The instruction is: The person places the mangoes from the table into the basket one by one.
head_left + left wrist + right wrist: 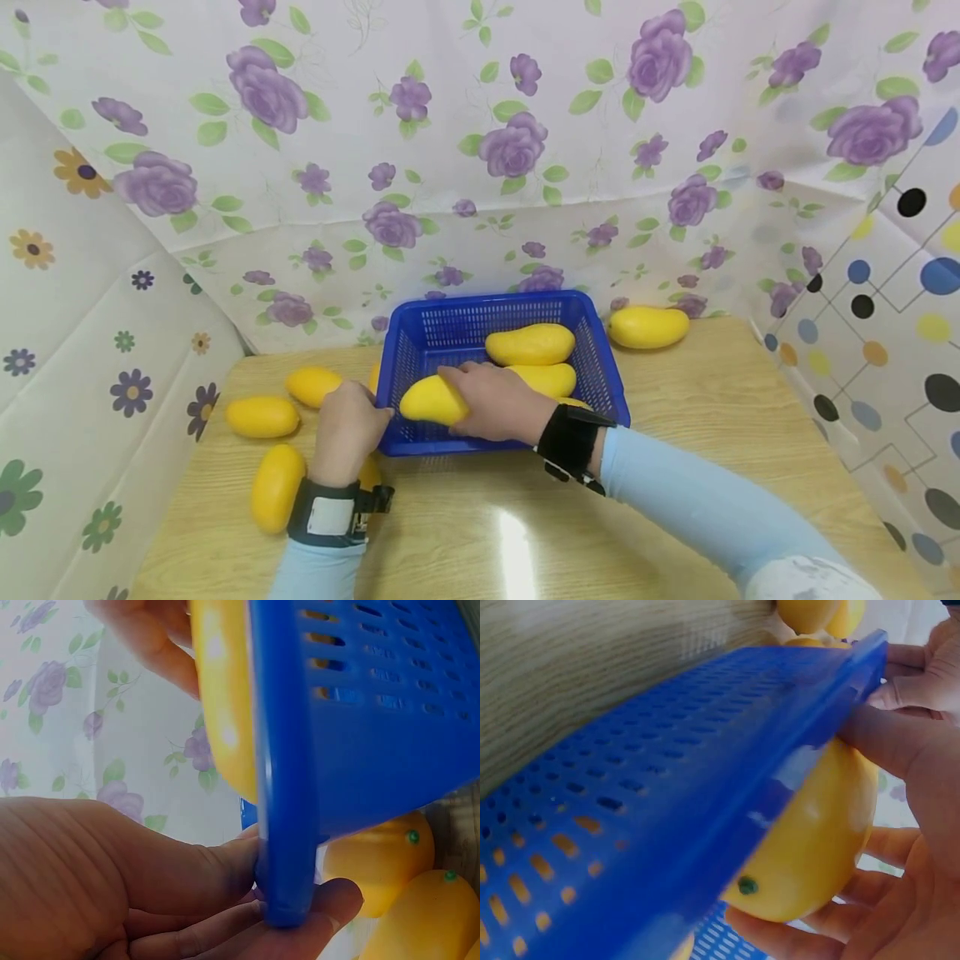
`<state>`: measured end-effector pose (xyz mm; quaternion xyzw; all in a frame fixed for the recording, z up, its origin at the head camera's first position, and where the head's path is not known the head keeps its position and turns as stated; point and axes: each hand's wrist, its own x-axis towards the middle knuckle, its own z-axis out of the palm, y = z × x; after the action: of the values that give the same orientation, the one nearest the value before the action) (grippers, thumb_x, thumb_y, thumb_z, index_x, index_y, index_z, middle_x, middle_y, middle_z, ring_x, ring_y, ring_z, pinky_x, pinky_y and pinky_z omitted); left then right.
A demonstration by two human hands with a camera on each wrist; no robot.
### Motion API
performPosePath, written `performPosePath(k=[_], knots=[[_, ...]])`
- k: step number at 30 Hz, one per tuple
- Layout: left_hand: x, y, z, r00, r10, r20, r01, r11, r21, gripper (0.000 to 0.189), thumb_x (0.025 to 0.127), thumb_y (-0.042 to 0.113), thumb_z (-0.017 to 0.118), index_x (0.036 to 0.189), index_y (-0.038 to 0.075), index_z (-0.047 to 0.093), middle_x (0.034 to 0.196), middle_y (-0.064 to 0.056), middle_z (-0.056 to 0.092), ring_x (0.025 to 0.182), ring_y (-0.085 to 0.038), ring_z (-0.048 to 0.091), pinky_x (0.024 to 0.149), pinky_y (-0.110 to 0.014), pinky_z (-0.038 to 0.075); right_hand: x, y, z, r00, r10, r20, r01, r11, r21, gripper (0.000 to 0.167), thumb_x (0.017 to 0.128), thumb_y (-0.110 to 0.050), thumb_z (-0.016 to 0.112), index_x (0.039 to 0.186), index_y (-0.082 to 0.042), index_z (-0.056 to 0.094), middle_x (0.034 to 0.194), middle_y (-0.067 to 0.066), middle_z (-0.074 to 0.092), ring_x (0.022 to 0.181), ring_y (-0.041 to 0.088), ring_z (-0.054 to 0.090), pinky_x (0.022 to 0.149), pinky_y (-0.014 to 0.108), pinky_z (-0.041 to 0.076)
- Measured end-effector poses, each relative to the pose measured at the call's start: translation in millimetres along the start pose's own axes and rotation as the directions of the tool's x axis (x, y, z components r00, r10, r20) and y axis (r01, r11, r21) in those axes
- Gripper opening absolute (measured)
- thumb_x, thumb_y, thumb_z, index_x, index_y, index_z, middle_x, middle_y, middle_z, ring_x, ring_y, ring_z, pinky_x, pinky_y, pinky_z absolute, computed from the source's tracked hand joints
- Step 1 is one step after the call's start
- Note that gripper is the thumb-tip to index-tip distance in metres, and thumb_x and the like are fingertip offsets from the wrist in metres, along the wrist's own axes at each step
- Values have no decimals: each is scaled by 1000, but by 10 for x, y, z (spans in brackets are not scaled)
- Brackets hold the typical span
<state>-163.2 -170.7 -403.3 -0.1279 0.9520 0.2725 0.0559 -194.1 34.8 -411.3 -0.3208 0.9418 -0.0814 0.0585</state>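
My right hand [498, 404] grips a yellow mango [431, 400] over the left half of a blue plastic basket [480, 305]. In the right wrist view, fingers and thumb curl round this mango [810, 832], its green stem end just inside the basket wall [667, 780]. At the basket's left side, my left hand [348, 429] pinches the rim between thumb and fingers, as the left wrist view shows at the rim [285, 787]. Two more mangoes, one at the back [531, 344] and one in the middle [551, 379], lie in the basket's right half; another is mostly hidden by my right wrist.
Left of the basket on the wooden table [450, 533] lie several mangoes, among them one [262, 417] near the left edge and one [277, 487] beside my left wrist. A single mango [648, 327] sits behind right, against the flowered cloth [465, 167].
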Motion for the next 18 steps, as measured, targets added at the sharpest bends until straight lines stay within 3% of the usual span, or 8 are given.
performPosePath(k=[8, 14, 18], knots=[[-5, -3, 3, 1000, 3, -7, -3, 1000, -5, 23, 81, 19, 71, 85, -4, 69, 69, -12, 63, 54, -20, 56, 46, -25, 43, 51, -15, 89, 998, -6, 62, 1, 996, 87, 70, 75, -49, 72, 125, -14, 37, 89, -5, 57, 74, 9, 55, 60, 23, 46], [-11, 3, 2, 1000, -4, 0, 4, 1000, -6, 23, 82, 19, 71, 86, -4, 69, 68, -12, 62, 54, -20, 56, 45, -25, 43, 73, -4, 94, 990, 1, 140, -20, 991, 134, 64, 79, -48, 68, 125, -13, 41, 91, -4, 55, 73, 10, 54, 61, 22, 46], [-1, 1, 0, 1000, -9, 2, 9, 1000, -9, 23, 82, 20, 71, 86, -3, 69, 69, -11, 62, 54, -20, 56, 45, -25, 42, 116, 16, 131, 978, 13, 206, -39, 992, 124, 65, 83, -51, 62, 131, -12, 41, 102, -2, 58, 85, 12, 57, 72, 26, 49]])
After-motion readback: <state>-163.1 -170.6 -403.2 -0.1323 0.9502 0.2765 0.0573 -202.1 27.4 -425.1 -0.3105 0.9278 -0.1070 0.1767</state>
